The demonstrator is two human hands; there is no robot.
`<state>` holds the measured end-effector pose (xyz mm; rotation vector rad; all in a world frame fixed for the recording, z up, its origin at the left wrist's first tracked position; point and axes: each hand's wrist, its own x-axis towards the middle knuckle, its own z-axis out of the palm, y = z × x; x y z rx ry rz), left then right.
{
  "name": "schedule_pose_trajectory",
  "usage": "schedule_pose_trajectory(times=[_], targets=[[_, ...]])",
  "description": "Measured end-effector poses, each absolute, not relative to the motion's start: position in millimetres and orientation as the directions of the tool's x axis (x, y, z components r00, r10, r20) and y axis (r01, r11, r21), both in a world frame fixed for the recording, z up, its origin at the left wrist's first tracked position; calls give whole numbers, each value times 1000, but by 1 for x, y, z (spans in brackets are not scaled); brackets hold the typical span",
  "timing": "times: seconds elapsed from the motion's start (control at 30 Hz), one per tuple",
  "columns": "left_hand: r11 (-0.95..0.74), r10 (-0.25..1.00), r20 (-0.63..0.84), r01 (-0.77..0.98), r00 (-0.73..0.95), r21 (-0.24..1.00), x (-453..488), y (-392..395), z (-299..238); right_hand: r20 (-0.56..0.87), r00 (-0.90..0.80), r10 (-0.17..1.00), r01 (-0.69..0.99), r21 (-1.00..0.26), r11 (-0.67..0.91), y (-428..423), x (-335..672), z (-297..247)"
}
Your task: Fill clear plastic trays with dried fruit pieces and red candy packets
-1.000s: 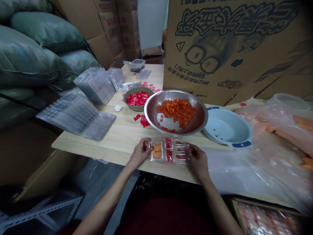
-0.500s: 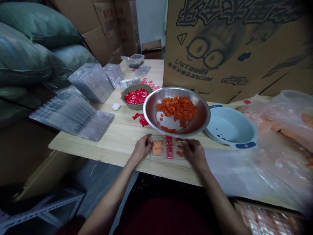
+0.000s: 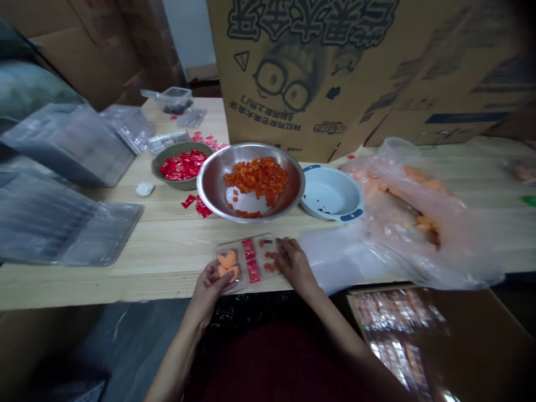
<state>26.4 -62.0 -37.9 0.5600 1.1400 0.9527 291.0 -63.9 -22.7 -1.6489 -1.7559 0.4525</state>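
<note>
A shallow clear plastic tray [image 3: 261, 262] lies near the table's front edge, slightly tilted. Its left compartment has orange curved pieces [image 3: 227, 259], its middle two red packets [image 3: 253, 270], and its right small dark orange bits [image 3: 270, 267]. My left hand [image 3: 209, 282] grips the left end, thumb over the orange pieces and fingers at the rim. At the right end, my right hand [image 3: 295, 264] is closed on the tray's edge, its fingertips partly hidden. Just beyond the tray stands a steel bowl [image 3: 293, 192] with many dark orange bits.
A green bowl [image 3: 157, 167] of red packets and a pale blue basin [image 3: 335, 192] flank the steel bowl. Stacked clear trays [image 3: 62, 218] stand left. At right lies a plastic bag [image 3: 456, 240] of orange pieces. An open carton [image 3: 469, 335] with wrapped packs sits below.
My view has swung to the right. The tray has turned and come nearer to me, its left end lower. My left hand has shifted from the tray's upper left corner to its lower left side.
</note>
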Motion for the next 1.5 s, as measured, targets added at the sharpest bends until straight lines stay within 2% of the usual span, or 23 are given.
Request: schedule_pose_trajectory(times=[0.1, 0.23, 0.33, 0.5, 0.67, 0.83, 0.97, 1.17, 1.4, 1.5], targets=[[530, 832, -543, -450, 111, 719, 25, -70, -36, 205, 104, 973, 839, -543, 25, -91, 313, -6], [534, 815, -568, -524, 112, 663, 24, -79, -31, -1, 221, 975, 954, -207, -216, -121, 336, 5], [525, 818, -565, -543, 109, 655, 28, -81, -29, -120, 225, 967, 967, -97, -237, -122, 336, 10], [537, 811, -571, -550, 128, 640, 33, -84, -28, -307, 229, 924, 935, -195, -297, -105, 345, 19], [551, 802, -578, -558, 148, 621, 37, -89, -33, -285, 206, 936, 865, -395, -310, -95, 368, 15], [557, 806, -561, -565, 191, 608, 44, -95, -37, -300, 166, 939, 656, -677, -332, -87, 378, -1], [558, 801, -567, -583, 192, 591, 52, -101, -32, -324, 127, 937, 474, -810, -344, -87, 383, -7], [538, 824, -526, -585, 212, 607, 73, -115, -22, -301, 140, 943, 368, -869, -332, -94, 384, -3], [550, 832, -502, -475, 238, 687, 89, -143, -12, -41, 395, 918, 447, -864, -231, -110, 358, -7], [564, 825, -513, -405, 236, 720, 87, -147, -10, 76, 436, 897, 520, -835, -182, -114, 345, -10]])
